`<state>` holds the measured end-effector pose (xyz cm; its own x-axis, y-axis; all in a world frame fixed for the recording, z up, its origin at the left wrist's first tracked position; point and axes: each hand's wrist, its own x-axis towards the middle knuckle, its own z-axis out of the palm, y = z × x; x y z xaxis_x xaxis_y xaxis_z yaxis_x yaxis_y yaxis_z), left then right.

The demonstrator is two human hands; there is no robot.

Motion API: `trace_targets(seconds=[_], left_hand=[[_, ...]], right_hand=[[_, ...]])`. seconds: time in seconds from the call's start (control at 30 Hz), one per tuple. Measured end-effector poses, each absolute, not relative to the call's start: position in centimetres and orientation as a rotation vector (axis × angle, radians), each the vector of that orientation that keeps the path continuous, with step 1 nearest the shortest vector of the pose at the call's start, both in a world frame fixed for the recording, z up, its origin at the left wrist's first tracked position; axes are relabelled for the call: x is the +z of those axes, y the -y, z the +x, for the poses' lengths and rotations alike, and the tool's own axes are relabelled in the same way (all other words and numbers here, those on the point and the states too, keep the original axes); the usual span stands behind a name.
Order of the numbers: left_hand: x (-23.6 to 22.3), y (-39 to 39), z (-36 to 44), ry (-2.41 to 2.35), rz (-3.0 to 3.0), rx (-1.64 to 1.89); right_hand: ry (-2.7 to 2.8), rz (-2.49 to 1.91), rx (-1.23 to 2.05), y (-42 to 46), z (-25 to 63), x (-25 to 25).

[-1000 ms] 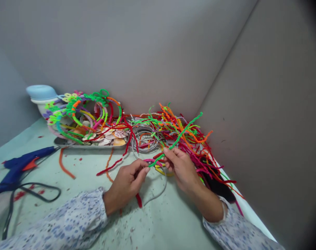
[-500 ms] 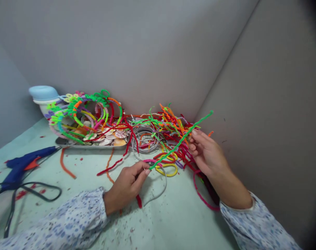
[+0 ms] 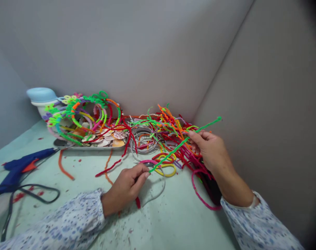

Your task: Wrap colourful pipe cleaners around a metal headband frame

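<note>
Nearest, two speckled blue sleeves come in from the bottom edge over the pale green worktop (image 3: 173, 222), which is flecked with red scraps. Just beyond, the left hand (image 3: 125, 187) rests low on the worktop, its fingers pinched shut on the lower end of a green pipe cleaner (image 3: 173, 150) where that meets a thin metal hoop (image 3: 158, 189) lying flat beside the hand. From there the green pipe cleaner runs up and to the right to the right hand (image 3: 212, 149), which is raised off the worktop with thumb and fingers closed around the strand near its upper end; a short tip sticks out past the fingers. Behind both hands lies a tangled heap of pipe cleaners (image 3: 170, 132), red, orange, green and pink. Off to the left a blue glue gun (image 3: 22, 166) lies on its side, and farther back a metal tray (image 3: 90, 144) holds shells and looped pipe-cleaner rings.
</note>
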<state>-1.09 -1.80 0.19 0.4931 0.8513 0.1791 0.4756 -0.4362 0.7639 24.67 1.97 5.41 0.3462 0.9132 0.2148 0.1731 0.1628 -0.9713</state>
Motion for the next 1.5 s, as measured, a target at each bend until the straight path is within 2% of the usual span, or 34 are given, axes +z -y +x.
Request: trace_targets(seconds=[0.1,0.3,0.5,0.8,1.5], left_hand=[[0.2,1.8,-1.2,-1.124,2.144,0.752],[0.0,2.1,-1.3,-1.209,2.246,0.784],[-0.3,1.7,-1.4,-1.246,2.163,0.798],[-0.2,1.8,-1.3,-1.189,2.135,0.767],[0.0,2.3,-1.2,-1.098,2.244,0.71]], right_hand=[[1.063,-1.309,0.706,-2.2,24.8,5.1],[0.841,-1.151,0.883,-2.5,24.2,4.9],[0.851,-1.122,1.113,-2.6,25.1,5.3],[0.869,-0.994,1.034,-2.3,27.8,7.2],[0.643,-0.947,0.803,-3.1,29.7,6.7]])
